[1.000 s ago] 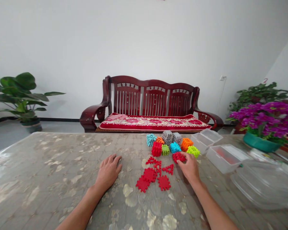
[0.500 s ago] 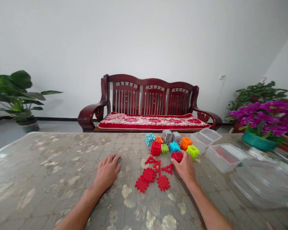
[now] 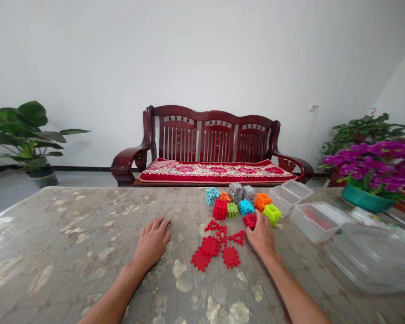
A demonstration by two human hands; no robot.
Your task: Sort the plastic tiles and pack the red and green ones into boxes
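Observation:
My left hand (image 3: pixel 151 240) lies flat on the patterned table (image 3: pixel 70 243), fingers spread, holding nothing. My right hand (image 3: pixel 262 235) rests on the table with its fingertips touching a small red toothed block (image 3: pixel 249 220). Flat red toothed pieces (image 3: pixel 218 247), squares and triangles, lie loose between my hands. Behind them stands a cluster of assembled cubes (image 3: pixel 241 202) in red, green, blue, orange, grey and yellow-green.
Clear plastic boxes (image 3: pixel 315 220) and a clear lid (image 3: pixel 374 261) sit to the right. A pot of purple flowers (image 3: pixel 374 173) stands at the far right. A red wooden bench (image 3: pixel 212 148) and a leafy plant (image 3: pixel 29 135) are beyond the table.
My right hand drew slightly left and nearer, then settled, its fingertips staying at the small red block. My left hand has not moved.

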